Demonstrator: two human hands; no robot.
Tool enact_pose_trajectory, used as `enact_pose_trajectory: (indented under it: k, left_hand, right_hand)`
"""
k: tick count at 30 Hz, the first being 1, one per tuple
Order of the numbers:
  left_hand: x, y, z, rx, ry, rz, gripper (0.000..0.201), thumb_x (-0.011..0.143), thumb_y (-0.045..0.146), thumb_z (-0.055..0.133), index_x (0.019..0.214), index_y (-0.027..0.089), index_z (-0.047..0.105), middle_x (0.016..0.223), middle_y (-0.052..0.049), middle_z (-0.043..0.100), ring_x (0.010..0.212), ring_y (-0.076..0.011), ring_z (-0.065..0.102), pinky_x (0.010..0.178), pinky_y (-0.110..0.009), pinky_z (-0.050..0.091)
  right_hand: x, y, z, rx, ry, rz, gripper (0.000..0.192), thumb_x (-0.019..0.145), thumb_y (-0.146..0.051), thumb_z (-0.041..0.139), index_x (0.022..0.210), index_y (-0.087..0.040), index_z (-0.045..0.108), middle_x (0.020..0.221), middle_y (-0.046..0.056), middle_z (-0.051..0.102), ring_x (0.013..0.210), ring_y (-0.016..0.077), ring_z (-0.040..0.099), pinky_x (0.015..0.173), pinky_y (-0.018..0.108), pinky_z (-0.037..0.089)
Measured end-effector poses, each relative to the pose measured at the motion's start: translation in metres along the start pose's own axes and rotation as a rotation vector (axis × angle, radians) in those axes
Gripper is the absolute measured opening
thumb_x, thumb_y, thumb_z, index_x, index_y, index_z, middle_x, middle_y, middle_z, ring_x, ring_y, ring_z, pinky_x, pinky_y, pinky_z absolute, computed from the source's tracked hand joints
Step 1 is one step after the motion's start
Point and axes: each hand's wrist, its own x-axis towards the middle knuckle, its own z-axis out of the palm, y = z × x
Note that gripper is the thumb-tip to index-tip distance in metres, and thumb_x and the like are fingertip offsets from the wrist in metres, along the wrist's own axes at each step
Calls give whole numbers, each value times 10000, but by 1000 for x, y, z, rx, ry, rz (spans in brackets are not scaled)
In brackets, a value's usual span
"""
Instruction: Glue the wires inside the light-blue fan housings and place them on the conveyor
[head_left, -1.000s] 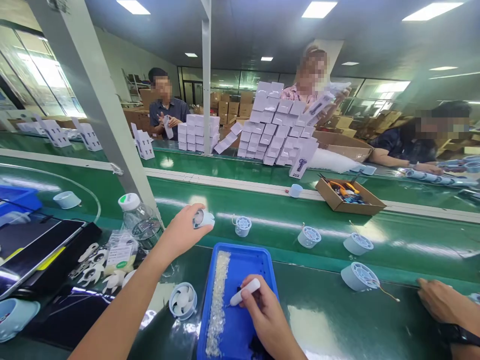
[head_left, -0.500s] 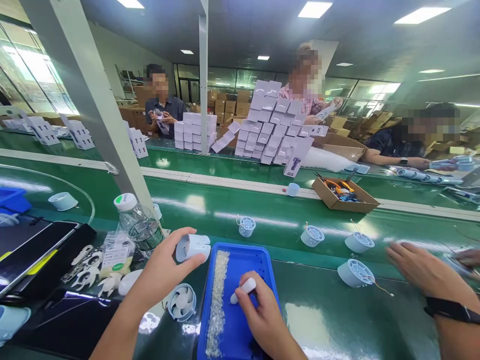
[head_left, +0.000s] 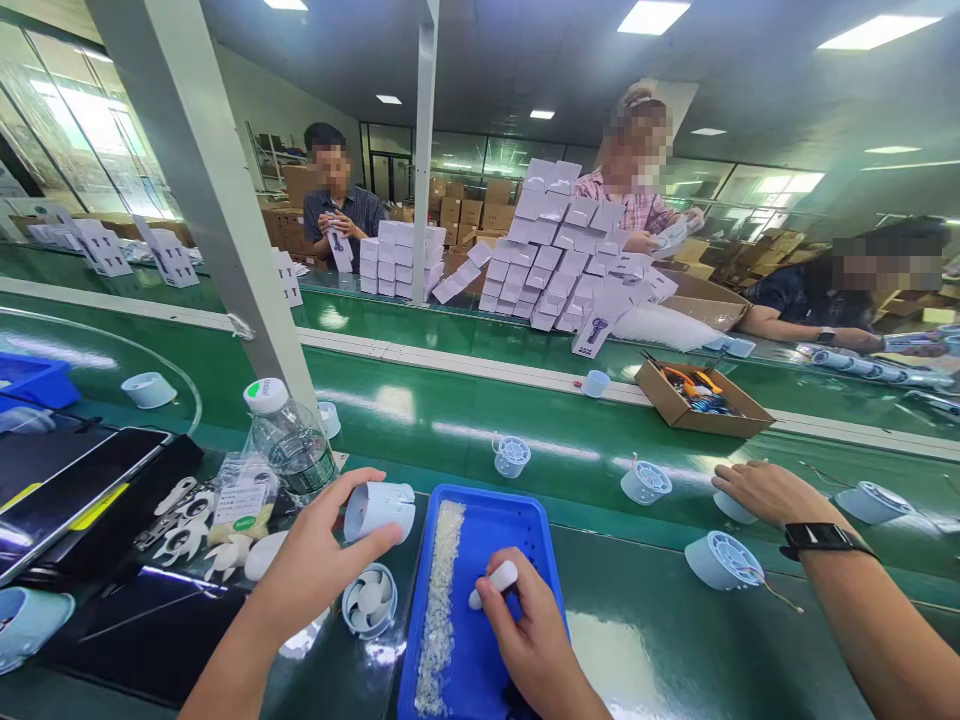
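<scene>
Over the green bench (head_left: 675, 660), left hand (head_left: 315, 570) grips a round housing (head_left: 380, 510), right hand (head_left: 529, 640) pinches a white tool (head_left: 493, 584).

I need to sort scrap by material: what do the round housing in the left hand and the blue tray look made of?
Housing: likely moulded plastic, pale, matte, thin even walls. Blue tray: probably plastic too, glossy, with a rounded moulded rim.

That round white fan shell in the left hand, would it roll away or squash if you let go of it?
The fan shell looks like thin hollow plastic, so probably light and stiff. The left hand pinches it easily. Round-sided, it might roll if laid sideways; the shell on the belt sits flat.
</scene>
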Motion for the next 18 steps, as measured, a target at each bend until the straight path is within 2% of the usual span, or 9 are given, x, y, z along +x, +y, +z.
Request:
enact_pose_trajectory:
  k: [4,13,18]
  left_hand:
    - [1,-5,1,-2,-14,10,520,684,526,656,1138,298,548,1058,-63,663,930,-294,625,740,-404,494]
    - [-2,-8,3,-72,-47,13,487,691,474,663,1120,280,542,1012,-52,673,933,-289,629,770,-406,483]
    - [-3,-8,4,-72,-59,20,486,692,459,669,1124,278,543,1038,-49,664,938,-286,625,791,-404,477]
  right_hand:
    - [1,-1,1,27,17,-12,171,944,-308,449,806,-217,493,727,-8,523,643,141,508,608,240,426]
    - [0,1,4,49,-73,30,173,946,-324,447,821,-217,500,754,-4,533,670,149,520,635,250,428]
    - [-1,3,3,11,-43,1,167,948,-304,449,807,-220,477,745,-7,507,668,145,498,630,242,416]
